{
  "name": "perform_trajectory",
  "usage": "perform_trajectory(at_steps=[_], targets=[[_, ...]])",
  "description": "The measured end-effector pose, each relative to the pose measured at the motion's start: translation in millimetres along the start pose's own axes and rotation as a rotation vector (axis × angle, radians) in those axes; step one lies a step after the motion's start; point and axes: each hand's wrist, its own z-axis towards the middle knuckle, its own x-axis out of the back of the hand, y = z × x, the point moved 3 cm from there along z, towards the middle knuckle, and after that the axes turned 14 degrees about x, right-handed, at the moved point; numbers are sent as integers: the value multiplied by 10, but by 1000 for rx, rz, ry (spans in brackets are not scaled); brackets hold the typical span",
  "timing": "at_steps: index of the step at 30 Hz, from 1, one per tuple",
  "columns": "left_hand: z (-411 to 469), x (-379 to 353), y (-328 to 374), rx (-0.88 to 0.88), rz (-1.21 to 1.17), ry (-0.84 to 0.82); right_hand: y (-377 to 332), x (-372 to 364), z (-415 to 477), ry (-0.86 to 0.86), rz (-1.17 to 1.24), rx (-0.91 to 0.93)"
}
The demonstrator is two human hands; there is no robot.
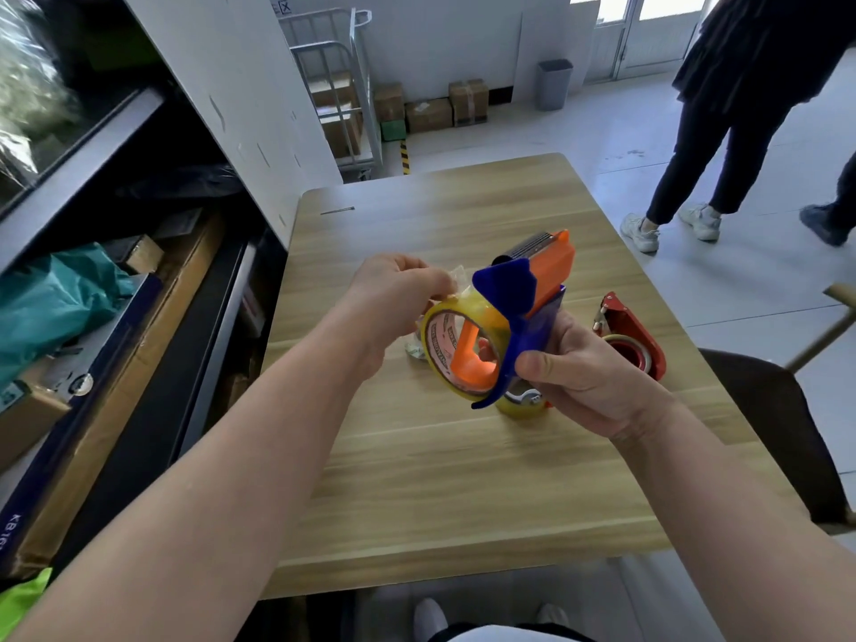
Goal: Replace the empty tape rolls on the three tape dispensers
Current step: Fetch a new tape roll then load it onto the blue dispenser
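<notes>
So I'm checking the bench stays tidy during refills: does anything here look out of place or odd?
Only small things. A crumpled clear scrap lies loose on the table below the left hand, which pinches the wrinkled tape end of the roll on the blue-orange dispenser held by the right hand. The red dispenser sits apart, undamaged.

Bare forearms, sleeveless; white shoes point(431, 613) below.

A blue and orange tape dispenser point(523, 312) is held tilted above the tabletop point(417, 479) with a yellowish tape roll point(456, 349) on its orange hub, while a red dispenser point(634, 335) carrying a roll lies to its right, and another roll point(519, 407) sits beneath.
</notes>
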Motion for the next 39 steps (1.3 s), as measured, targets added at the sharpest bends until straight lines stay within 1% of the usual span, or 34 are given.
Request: perform_trajectory(at_steps=[4,7,9,10,11,14,16,18,20,23,26,30,34,39], targets=[[-5,18,15,-39,31,32,-3,21,-8,6,11,-17],[-25,19,21,-12,7,-48,6,40,-19,-3,-7,-40],[-13,1,0,-11,73,-105,10,45,-32,-1,-13,-54],[-2,-9,-16,-33,135,-97,8,35,-38,-3,-20,-65],[11,-12,-29,-75,186,-51,4,21,-41,-9,-35,-72],[34,8,-18,-269,321,184,0,-4,-52,-28,-108,-78],[27,9,-14,-349,377,254,-7,-18,-64,-47,-157,-74],[16,5,-20,-372,348,225,-9,-24,-81,-79,-221,-97],[10,0,-31,-371,266,175,-24,-40,-92,-105,-278,-98],[-43,-22,-14,-443,161,144,-19,-43,-101,-47,-294,-44],[-112,-37,18,-515,137,186,38,-8,-106,40,-282,-7],[-145,7,40,-518,52,189,9,-26,-116,1,-260,-17],[-221,6,110,-561,35,231,-50,-5,-127,15,-291,-17],[-265,4,153,-560,18,290,-115,-56,-141,-25,-319,-15]])
